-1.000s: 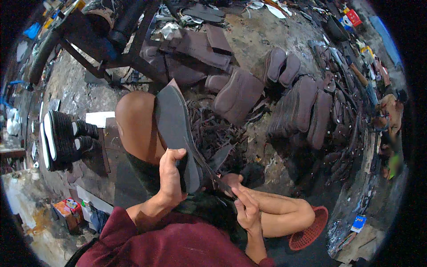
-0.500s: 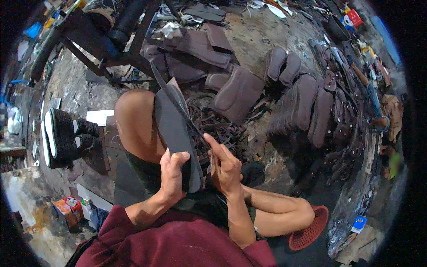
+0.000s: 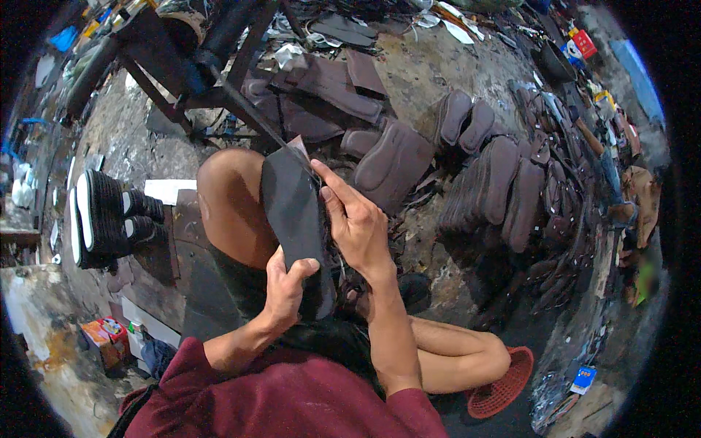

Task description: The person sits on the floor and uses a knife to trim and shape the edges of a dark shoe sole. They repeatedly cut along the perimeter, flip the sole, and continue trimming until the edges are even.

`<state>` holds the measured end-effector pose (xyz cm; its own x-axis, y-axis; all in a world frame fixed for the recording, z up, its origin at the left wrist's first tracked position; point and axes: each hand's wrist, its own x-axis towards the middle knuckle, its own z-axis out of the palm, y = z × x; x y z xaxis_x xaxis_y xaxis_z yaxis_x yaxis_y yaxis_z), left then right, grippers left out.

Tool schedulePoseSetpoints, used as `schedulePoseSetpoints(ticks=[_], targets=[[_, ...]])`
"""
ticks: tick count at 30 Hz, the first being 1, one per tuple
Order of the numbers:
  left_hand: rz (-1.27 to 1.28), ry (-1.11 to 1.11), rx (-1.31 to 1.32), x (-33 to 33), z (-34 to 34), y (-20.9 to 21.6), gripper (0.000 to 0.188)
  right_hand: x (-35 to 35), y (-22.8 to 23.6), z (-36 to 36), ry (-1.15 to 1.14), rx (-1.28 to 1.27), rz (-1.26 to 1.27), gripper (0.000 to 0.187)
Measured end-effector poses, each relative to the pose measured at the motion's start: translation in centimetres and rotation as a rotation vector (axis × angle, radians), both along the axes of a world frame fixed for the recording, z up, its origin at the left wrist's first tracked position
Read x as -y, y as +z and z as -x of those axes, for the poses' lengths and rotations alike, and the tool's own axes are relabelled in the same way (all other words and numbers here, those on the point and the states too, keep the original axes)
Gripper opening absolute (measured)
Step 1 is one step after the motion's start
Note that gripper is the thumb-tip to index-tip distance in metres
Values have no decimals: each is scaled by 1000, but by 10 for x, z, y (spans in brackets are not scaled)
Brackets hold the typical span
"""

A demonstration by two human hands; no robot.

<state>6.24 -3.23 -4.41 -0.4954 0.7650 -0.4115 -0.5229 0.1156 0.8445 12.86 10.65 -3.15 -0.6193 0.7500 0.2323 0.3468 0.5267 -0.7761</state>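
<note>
A dark grey shoe sole (image 3: 292, 197) lies over my bent left knee, its long side running away from me. My left hand (image 3: 287, 288) is closed on its near part, thumb pressed flat on top. From my right hand (image 3: 358, 226) a long thin dark blade (image 3: 248, 109) reaches up and left across the sole's far end. My right index finger points along it; the other fingers are curled and any handle is hidden. A bit of lighter brown material (image 3: 299, 145) sticks out past the sole's far edge.
Brown sole pieces (image 3: 394, 157) and stacked brown soles (image 3: 485, 182) lie ahead and to the right. Black-and-white soles (image 3: 98, 219) stand at left. A dark metal frame (image 3: 175, 80) rises at far left. Beside my right foot is a red mesh piece (image 3: 504, 383).
My right hand has moved away from me along the sole's right edge, and the blade has swung further left. The sole has turned to show more of its face.
</note>
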Motion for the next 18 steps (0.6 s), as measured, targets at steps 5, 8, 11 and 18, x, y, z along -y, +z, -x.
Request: schedulePoseSetpoints(ticks=[5, 8, 11, 18], targets=[[-302, 41, 185, -15, 43, 34, 57, 20, 19, -49, 97, -157, 85, 41], [-34, -124, 200, -21, 51, 44, 39, 49, 25, -81, 69, -21, 24, 41], [34, -241, 344, -17, 48, 41, 31, 81, -22, -123, 24, -155, -43, 44], [57, -383, 317, -8, 31, 51, 33, 158, -49, -215, -195, 127, 14, 35]])
